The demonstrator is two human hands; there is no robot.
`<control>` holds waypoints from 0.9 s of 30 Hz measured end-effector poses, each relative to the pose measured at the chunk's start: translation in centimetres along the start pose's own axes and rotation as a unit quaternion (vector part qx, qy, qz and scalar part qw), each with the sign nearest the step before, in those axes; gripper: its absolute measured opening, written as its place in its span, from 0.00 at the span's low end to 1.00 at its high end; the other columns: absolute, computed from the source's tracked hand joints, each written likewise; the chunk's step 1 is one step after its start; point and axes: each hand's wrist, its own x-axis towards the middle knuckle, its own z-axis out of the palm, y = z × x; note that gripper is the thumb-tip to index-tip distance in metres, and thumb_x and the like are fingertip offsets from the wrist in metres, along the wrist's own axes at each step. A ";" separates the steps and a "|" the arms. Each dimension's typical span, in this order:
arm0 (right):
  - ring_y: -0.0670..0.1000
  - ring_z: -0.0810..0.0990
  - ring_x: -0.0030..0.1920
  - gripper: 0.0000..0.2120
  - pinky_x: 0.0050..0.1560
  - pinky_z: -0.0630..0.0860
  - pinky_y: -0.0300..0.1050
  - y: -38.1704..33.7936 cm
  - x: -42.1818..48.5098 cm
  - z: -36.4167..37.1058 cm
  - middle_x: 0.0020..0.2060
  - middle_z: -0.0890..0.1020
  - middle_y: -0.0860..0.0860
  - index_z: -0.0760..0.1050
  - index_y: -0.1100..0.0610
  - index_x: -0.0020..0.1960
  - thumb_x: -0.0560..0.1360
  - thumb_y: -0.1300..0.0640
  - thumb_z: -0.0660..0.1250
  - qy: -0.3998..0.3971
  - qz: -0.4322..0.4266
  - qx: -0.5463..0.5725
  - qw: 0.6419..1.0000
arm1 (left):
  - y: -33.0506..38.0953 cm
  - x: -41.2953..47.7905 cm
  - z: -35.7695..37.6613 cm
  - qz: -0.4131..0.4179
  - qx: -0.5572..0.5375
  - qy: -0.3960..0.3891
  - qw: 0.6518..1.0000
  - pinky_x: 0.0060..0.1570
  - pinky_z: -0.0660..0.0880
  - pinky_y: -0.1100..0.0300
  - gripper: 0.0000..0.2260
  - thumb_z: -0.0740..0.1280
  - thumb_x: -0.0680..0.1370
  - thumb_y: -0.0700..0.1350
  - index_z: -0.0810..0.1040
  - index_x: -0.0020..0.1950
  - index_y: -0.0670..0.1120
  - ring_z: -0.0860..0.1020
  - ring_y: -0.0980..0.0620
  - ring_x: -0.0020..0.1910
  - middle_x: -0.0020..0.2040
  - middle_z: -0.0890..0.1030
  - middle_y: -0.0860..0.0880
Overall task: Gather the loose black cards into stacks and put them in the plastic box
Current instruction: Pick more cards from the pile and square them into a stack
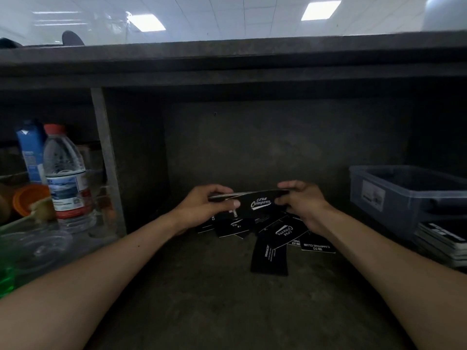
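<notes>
stack (pixel 257 202): lies crosswise; left hand (pixel 204 205) and right hand (pixel 300 198) pinch its ends
plastic box (pixel 404 205): out beyond the right hand

held stack (pixel 255 203): black top card with white script lettering; thin white card edges along the layered side
loose cards (pixel 280 234): black, with white print and logos, fine pale lines at the edges
plastic box (pixel 394 198): translucent grey-blue, with a pale label bearing dark print on its front wall
side stack (pixel 444 242): black faces with white blocks, pale grey edges
surface (pixel 202 299): dark, mottled grey-brown
water bottle (pixel 66 173): clear, red cap; label white and blue above, red below
carton (pixel 29 150): blue with a white mark
round cup (pixel 26 198): orange
object at left edge (pixel 6 279): bright green
shelf frame (pixel 227 59): dark grey
ceiling (pixel 227 16): white grid of panels, bright white light rectangles
</notes>
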 end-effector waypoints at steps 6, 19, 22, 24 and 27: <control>0.48 0.84 0.43 0.19 0.45 0.80 0.42 0.8 -0.2 1.0 0.43 0.84 0.51 0.77 0.57 0.52 0.66 0.71 0.77 -0.019 -0.087 -0.120 0.989 | -0.8 0.5 0.1 0.031 0.011 0.021 0.999 0.47 0.77 0.71 0.14 0.70 0.77 0.34 0.80 0.62 0.46 0.81 0.63 0.47 0.54 0.83 0.50; 0.48 0.79 0.54 0.18 0.55 0.74 0.39 -0.6 -0.6 -1.1 0.54 0.81 0.47 0.80 0.46 0.58 0.70 0.43 0.72 -0.131 -0.082 -0.520 0.840 | -0.7 1.0 0.3 0.001 -0.006 0.046 0.999 0.55 0.76 0.63 0.20 0.58 0.78 0.28 0.80 0.63 0.42 0.79 0.53 0.55 0.57 0.82 0.46; 0.44 0.77 0.47 0.15 0.46 0.72 0.38 -0.4 -0.4 -1.6 0.46 0.79 0.43 0.79 0.43 0.50 0.66 0.41 0.74 -0.129 -0.081 -0.503 0.851 | -0.8 1.1 0.1 -0.002 -0.005 0.059 0.998 0.54 0.75 0.65 0.19 0.57 0.78 0.28 0.80 0.61 0.43 0.79 0.54 0.53 0.55 0.82 0.47; 0.43 0.78 0.46 0.17 0.47 0.73 0.38 -0.7 -0.5 -1.8 0.46 0.80 0.42 0.79 0.43 0.50 0.64 0.40 0.76 -0.130 -0.080 -0.495 0.855 | -0.8 1.0 0.1 -0.005 -0.013 0.057 0.998 0.48 0.75 0.70 0.20 0.56 0.78 0.28 0.81 0.58 0.45 0.80 0.58 0.48 0.52 0.83 0.48; 0.44 0.80 0.49 0.25 0.53 0.75 0.38 -1.0 -0.6 -2.0 0.47 0.80 0.43 0.80 0.45 0.56 0.62 0.39 0.79 -0.140 -0.069 -0.487 0.859 | -0.7 1.0 0.2 -0.008 -0.031 0.054 0.998 0.43 0.76 0.72 0.20 0.56 0.78 0.28 0.81 0.55 0.46 0.79 0.62 0.43 0.50 0.83 0.49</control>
